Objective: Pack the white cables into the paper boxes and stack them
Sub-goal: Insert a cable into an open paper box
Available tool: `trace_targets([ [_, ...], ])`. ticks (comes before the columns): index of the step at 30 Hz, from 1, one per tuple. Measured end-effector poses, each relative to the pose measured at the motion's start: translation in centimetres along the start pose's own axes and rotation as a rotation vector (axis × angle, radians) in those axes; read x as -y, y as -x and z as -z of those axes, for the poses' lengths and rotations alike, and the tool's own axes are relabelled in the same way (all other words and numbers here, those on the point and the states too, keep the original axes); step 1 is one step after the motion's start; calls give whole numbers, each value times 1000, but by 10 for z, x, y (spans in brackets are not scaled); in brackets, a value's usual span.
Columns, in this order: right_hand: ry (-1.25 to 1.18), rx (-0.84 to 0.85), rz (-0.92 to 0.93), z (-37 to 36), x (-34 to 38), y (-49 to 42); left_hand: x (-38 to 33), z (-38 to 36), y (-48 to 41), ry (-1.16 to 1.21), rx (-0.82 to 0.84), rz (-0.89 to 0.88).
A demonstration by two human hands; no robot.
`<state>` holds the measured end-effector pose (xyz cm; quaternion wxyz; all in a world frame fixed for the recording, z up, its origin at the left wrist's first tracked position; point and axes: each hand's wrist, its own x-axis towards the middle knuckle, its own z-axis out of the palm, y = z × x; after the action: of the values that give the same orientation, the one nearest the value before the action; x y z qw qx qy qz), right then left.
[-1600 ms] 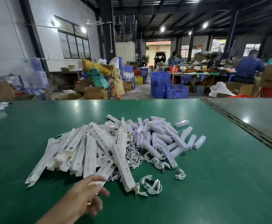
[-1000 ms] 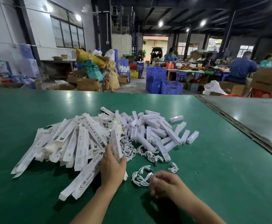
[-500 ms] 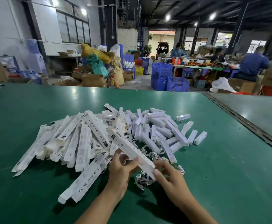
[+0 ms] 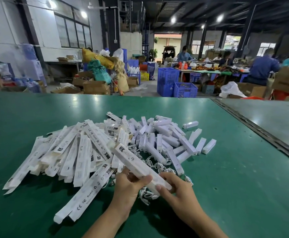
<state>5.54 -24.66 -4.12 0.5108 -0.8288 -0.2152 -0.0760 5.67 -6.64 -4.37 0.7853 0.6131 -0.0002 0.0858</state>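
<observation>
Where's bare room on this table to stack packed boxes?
Bare green table lies right of the closed boxes, up to the metal seam, and along the far edge. Crowded: the flat box pile at left, loose cables in the middle.

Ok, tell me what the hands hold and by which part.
A long white paper box: left hand grips its middle, right hand its near end.

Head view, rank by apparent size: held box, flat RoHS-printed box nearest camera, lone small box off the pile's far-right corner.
1-2: flat RoHS-printed box and held box: alike in length, both close to the camera, so unranked.
3: lone small box: clearly smallest, though also farthest away.
</observation>
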Motion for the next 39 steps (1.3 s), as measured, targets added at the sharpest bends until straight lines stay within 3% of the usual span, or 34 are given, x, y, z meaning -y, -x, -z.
trace_targets([
  [2, -130, -18, -73, -2, 2, 1, -2, 0, 2, -27, 25, -8],
  [6, -643, -22, -253, -4, 12, -1, -2, -3, 7, 18, 184, -25],
  [13, -883, 99, -387, -9, 10, -2, -1, -11, 9, -64, 236, -63],
  [16, -765, 133, -361, -9, 7, -3, 0, -11, 10, -56, 205, -89],
  [19, -548, 52, -225, -13, 7, -3, 2, -10, 9, -76, 169, -122],
  [22, -519, -54, -194, -13, 6, -4, 1, -7, 7, -107, 115, -141],
  [29, -479, -98, -139, -7, 3, -3, -2, -7, 10, -114, 200, -76],
  [35, -470, 49, -94, 0, 2, -2, -4, -5, 10, -165, 176, -83],
  [39, -379, 6, -95, -5, 0, 0, -3, -3, 12, -218, 204, -120],
])
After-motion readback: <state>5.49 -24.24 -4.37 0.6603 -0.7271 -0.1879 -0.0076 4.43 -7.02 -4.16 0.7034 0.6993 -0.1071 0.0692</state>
